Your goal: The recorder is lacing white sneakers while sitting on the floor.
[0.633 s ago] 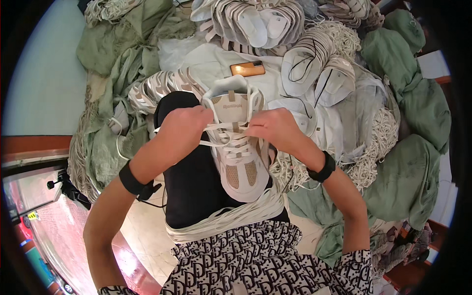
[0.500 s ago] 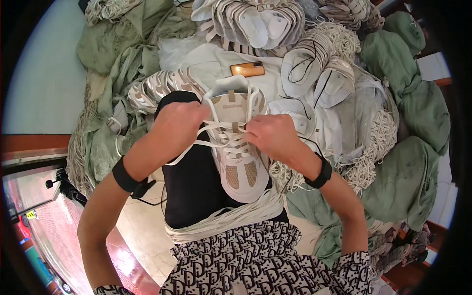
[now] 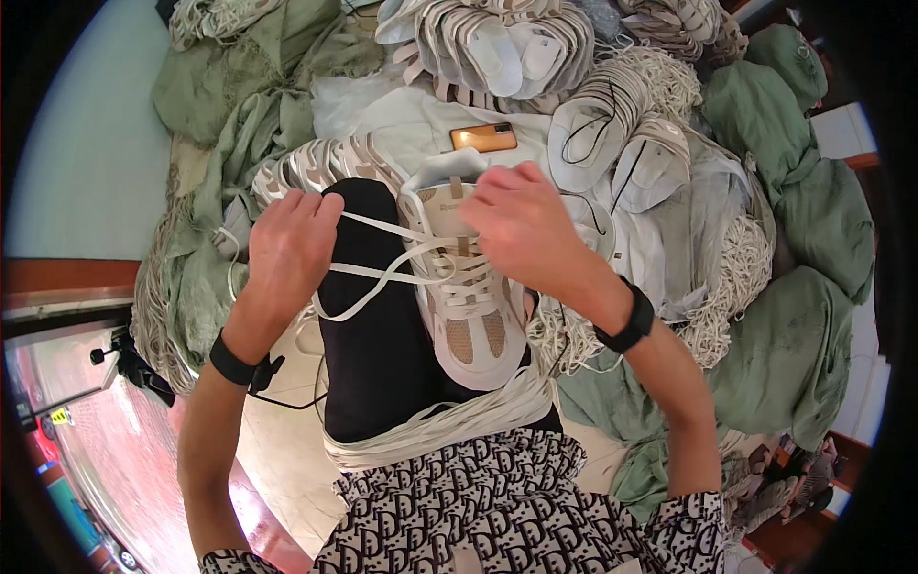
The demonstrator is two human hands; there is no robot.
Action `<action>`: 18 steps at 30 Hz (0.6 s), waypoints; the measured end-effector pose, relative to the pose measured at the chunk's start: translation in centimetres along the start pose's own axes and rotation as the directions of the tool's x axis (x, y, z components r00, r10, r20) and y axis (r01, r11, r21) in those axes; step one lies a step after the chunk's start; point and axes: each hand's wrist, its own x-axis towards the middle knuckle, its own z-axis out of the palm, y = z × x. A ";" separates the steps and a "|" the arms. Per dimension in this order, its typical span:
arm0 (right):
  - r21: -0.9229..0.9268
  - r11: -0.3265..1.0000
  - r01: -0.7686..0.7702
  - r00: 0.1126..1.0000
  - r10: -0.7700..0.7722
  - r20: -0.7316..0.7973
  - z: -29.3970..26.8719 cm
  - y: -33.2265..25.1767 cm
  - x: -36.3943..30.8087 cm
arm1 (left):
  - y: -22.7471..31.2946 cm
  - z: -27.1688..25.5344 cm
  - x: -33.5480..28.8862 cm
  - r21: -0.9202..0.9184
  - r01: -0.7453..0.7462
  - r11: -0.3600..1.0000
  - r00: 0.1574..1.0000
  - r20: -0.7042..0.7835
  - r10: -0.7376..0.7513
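Observation:
A white and beige sneaker upper [image 3: 476, 359] rests on my black-clad thighs, its toe toward me. White shoelace [image 3: 387, 275] crosses its front through several eyelets. My left hand [image 3: 292, 244] is closed on the lace, left of the shoe, and strands run taut from it to the eyelets. A slack loop hangs below them. Over the shoe's right collar and tongue, my right hand [image 3: 526, 218] is curled, slightly blurred. What its fingers grip is hidden. A bundle of loose white laces [image 3: 435, 435] lies across my lap.
Beyond the shoe, an orange phone [image 3: 483, 138] lies on white cloth. Stacked shoe uppers [image 3: 497, 53] stand at the back, others [image 3: 593, 129] to the right, and several [image 3: 330, 158] to the left. Tangled laces [image 3: 732, 277] and green sacks [image 3: 789, 354] line the right side.
My left hand has moved left from the shoe, drawing the lace out with it. My right hand has risen from the eyelets toward the tongue and collar.

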 end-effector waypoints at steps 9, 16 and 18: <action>-0.094 0.983 0.157 0.981 -0.144 0.134 1.9 0.6 0.4 | -0.3 0.1 0.6 -0.225 0.094 0.970 0.995 0.063 -0.081; -0.230 0.966 0.119 0.971 -0.162 -0.174 -4.6 4.8 -1.3 | -0.6 1.1 2.0 -0.268 0.164 0.949 0.985 0.092 -0.144; -0.222 0.975 -0.006 0.981 -0.037 -0.192 -6.1 6.4 -2.8 | -0.1 0.3 2.6 -0.234 0.112 0.966 0.993 -0.010 -0.117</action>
